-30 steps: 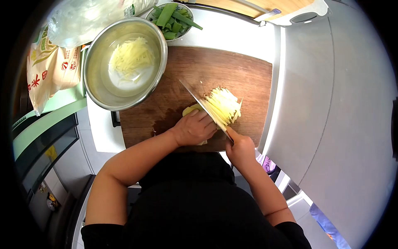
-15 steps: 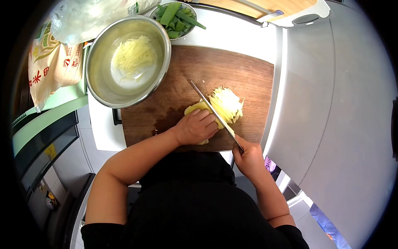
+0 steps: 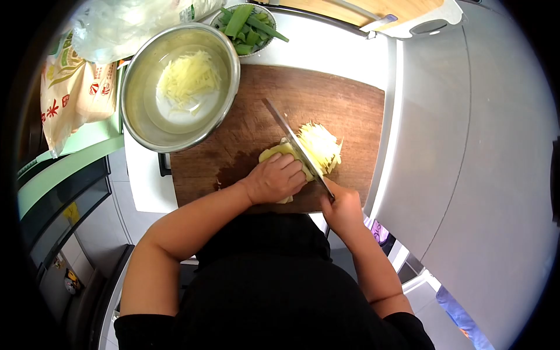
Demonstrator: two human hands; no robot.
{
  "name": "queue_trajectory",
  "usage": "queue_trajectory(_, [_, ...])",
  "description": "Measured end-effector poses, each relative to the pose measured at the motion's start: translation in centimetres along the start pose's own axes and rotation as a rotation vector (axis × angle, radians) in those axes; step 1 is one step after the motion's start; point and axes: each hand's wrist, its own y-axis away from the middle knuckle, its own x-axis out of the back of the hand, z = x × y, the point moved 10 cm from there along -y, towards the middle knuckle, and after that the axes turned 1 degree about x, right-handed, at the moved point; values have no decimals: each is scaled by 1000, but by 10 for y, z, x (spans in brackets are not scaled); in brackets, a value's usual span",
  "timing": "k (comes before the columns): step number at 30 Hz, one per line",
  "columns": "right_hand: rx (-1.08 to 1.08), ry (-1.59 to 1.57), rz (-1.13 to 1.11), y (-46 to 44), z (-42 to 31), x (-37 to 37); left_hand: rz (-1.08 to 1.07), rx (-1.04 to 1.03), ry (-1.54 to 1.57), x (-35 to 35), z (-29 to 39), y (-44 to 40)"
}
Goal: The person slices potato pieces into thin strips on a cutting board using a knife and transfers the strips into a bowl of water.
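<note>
My right hand (image 3: 343, 211) is closed around the handle of a kitchen knife (image 3: 284, 123), whose blade runs diagonally up and left over a wooden cutting board (image 3: 233, 169). With bent fingers, my left hand (image 3: 279, 177) presses down on pale yellow potato slices (image 3: 268, 154), just left of the blade. Most of the slices are hidden under that hand. On the blade's right side lies a heap of thin potato shreds (image 3: 321, 147). The knife's edge is turned out of sight, so I cannot tell how deep it sits.
Beyond the board's upper left stands a metal bowl (image 3: 129, 119) with potato shreds in water. Behind it is a small bowl of cut green leaves (image 3: 251, 28). Printed bags (image 3: 79, 96) lie at the left, and a grey panel (image 3: 484, 140) rises at the right.
The knife and my right hand have shifted slightly up and left, and the blade has tilted to show more of its flat. My left hand stays in place on the slices.
</note>
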Motion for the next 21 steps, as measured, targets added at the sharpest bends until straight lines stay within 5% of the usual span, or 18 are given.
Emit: queue_trajectory(21, [-3,-15,20,-1,-1,-3,31,-44,9,5,5,-1])
